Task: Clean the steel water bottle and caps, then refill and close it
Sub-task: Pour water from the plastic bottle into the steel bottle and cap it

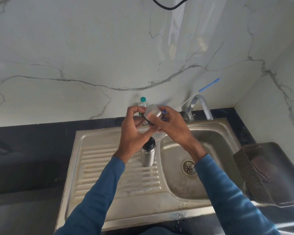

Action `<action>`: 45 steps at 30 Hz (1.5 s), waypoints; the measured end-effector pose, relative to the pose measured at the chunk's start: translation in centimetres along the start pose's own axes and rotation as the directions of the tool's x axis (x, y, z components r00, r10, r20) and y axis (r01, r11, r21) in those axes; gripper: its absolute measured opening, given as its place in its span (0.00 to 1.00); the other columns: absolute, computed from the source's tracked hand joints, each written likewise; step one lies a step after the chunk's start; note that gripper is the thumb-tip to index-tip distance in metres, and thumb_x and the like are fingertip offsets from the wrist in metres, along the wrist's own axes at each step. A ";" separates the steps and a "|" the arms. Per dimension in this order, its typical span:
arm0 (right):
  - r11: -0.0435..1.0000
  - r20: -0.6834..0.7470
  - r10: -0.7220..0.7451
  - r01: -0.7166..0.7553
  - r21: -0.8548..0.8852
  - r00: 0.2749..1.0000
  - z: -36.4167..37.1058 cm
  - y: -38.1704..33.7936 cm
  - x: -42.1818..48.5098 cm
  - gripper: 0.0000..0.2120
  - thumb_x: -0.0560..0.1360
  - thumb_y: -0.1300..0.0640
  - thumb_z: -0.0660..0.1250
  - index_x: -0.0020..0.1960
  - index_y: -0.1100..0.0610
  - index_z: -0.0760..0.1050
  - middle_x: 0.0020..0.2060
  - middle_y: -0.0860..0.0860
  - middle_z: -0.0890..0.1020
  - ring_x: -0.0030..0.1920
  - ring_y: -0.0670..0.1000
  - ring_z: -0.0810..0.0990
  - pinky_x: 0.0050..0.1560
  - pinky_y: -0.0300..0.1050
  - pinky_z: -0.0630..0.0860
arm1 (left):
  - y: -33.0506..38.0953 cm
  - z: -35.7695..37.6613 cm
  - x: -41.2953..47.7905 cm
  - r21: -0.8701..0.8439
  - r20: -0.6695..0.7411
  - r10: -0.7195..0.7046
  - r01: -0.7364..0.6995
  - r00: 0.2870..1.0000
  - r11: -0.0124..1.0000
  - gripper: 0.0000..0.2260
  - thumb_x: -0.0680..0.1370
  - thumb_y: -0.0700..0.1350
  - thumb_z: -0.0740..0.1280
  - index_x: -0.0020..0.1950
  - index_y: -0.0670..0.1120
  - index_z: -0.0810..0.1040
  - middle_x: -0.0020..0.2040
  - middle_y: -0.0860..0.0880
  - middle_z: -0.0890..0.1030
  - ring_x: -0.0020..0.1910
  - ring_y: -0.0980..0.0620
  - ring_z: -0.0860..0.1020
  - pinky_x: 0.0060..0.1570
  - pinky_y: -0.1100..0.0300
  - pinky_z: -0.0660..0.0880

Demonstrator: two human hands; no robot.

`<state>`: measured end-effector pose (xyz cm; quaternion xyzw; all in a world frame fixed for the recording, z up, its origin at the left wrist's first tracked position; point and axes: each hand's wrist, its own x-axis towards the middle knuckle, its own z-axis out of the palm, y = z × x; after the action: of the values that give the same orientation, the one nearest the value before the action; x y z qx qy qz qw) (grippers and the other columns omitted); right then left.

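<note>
- Holding a steel cap (154, 112) up between both hands, the person stands at the sink, with the cap over the far edge of the drainboard (109, 167).
- Left hand (134, 126): fingers curled onto the cap's left side, by a black band at its rim. Right hand (173, 126): fingers wrapped round the right side. Both are clamped on the cap.
- Steel water bottle (148, 155) stands upright on the drainboard, just left of the basin (215, 146), below and nearer than the hands. Nobody is touching it.
- A black inner cap (151, 142) sits on the bottle's neck.
- Tap (199, 106) at the far right of the sink; no water seen running, and the basin looks dry round the drain (188, 167).
- A blue-handled brush (209, 85) leans on the wall by the tap. A clear bottle with a green top (143, 99) stands on the far side of the hands, partly hidden.
- A dark perforated basket (249, 170) at the right holds what looks like a scrubber (261, 167).
- Progress, my reading: early. The outer cap is off and in hand, with no suds or wetness visible on anything.
- Left to do: take off the inner cap, scrub and rinse the bottle and both caps, refill, screw both caps back on.
</note>
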<state>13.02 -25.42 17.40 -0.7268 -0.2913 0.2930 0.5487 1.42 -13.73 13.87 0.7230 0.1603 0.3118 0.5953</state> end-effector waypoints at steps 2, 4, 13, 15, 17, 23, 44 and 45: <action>0.993 -0.026 -0.016 0.012 -0.119 1.000 -0.9 0.1 0.2 0.26 0.74 0.45 0.79 0.67 0.52 0.77 0.54 0.47 0.86 0.52 0.45 0.86 0.54 0.43 0.84 | -0.7 -0.2 -0.1 0.019 0.025 0.015 -0.016 1.000 1.000 0.30 0.69 0.40 0.85 0.63 0.43 0.71 0.64 0.51 0.82 0.62 0.47 0.84 0.67 0.51 0.79; 0.976 -0.030 -0.030 0.023 -0.217 0.999 -1.2 0.7 0.1 0.30 0.70 0.47 0.83 0.67 0.52 0.77 0.55 0.45 0.85 0.53 0.43 0.85 0.53 0.41 0.83 | -1.9 -1.0 -0.4 0.152 0.085 -0.012 -0.001 0.996 0.988 0.32 0.68 0.46 0.86 0.66 0.48 0.73 0.65 0.55 0.81 0.67 0.51 0.80 0.69 0.56 0.74; 0.807 0.183 -0.128 0.210 -0.552 0.975 1.7 4.2 -0.7 0.28 0.64 0.56 0.83 0.61 0.52 0.78 0.48 0.46 0.82 0.44 0.49 0.79 0.42 0.43 0.76 | -8.6 -1.1 -4.0 0.304 0.179 -0.263 0.201 0.948 0.931 0.25 0.66 0.43 0.85 0.61 0.51 0.83 0.51 0.58 0.87 0.52 0.59 0.84 0.53 0.62 0.79; 0.768 0.180 -0.124 0.209 -0.605 0.976 2.0 4.6 -0.5 0.26 0.65 0.57 0.81 0.61 0.52 0.78 0.48 0.45 0.80 0.44 0.48 0.76 0.41 0.37 0.70 | -8.9 -1.0 -3.9 0.292 0.148 -0.264 0.213 0.953 0.932 0.24 0.66 0.42 0.86 0.59 0.51 0.84 0.51 0.59 0.87 0.52 0.60 0.84 0.52 0.67 0.78; 0.749 0.183 -0.106 0.200 -0.632 0.977 2.5 5.0 -0.4 0.25 0.66 0.56 0.80 0.61 0.52 0.77 0.49 0.47 0.82 0.46 0.51 0.78 0.43 0.41 0.73 | -9.1 -1.0 -3.8 0.281 0.145 -0.261 0.213 0.954 0.936 0.24 0.66 0.43 0.86 0.60 0.50 0.84 0.51 0.58 0.87 0.52 0.60 0.84 0.52 0.69 0.78; 0.720 0.051 -0.012 0.044 -0.693 0.999 4.1 5.9 -0.7 0.26 0.67 0.50 0.79 0.62 0.52 0.76 0.50 0.51 0.84 0.50 0.56 0.82 0.46 0.46 0.76 | -9.8 -1.3 -4.7 0.252 0.129 -0.215 0.178 0.968 0.951 0.30 0.68 0.44 0.86 0.67 0.50 0.79 0.57 0.57 0.86 0.58 0.55 0.84 0.58 0.61 0.80; 0.694 0.249 -0.050 0.213 -0.688 0.967 4.1 6.4 -0.3 0.27 0.68 0.61 0.76 0.65 0.52 0.75 0.52 0.53 0.82 0.53 0.56 0.81 0.53 0.51 0.78 | -11.9 -0.7 -4.6 0.280 0.125 -0.259 0.217 0.958 0.935 0.27 0.66 0.47 0.85 0.62 0.53 0.79 0.50 0.56 0.86 0.49 0.55 0.85 0.53 0.47 0.83; 0.688 0.268 -0.066 0.238 -0.685 0.961 3.9 6.2 0.1 0.26 0.68 0.62 0.75 0.64 0.51 0.77 0.51 0.52 0.83 0.51 0.55 0.81 0.52 0.52 0.79 | -11.8 -0.6 -4.6 0.274 0.131 -0.265 0.222 0.955 0.936 0.28 0.66 0.47 0.85 0.63 0.53 0.79 0.51 0.56 0.86 0.51 0.55 0.85 0.54 0.47 0.83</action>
<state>10.80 -24.33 10.46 -0.8175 -0.5007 0.1903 0.2117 -0.78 -13.20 1.37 0.7916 0.2378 0.1509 0.5423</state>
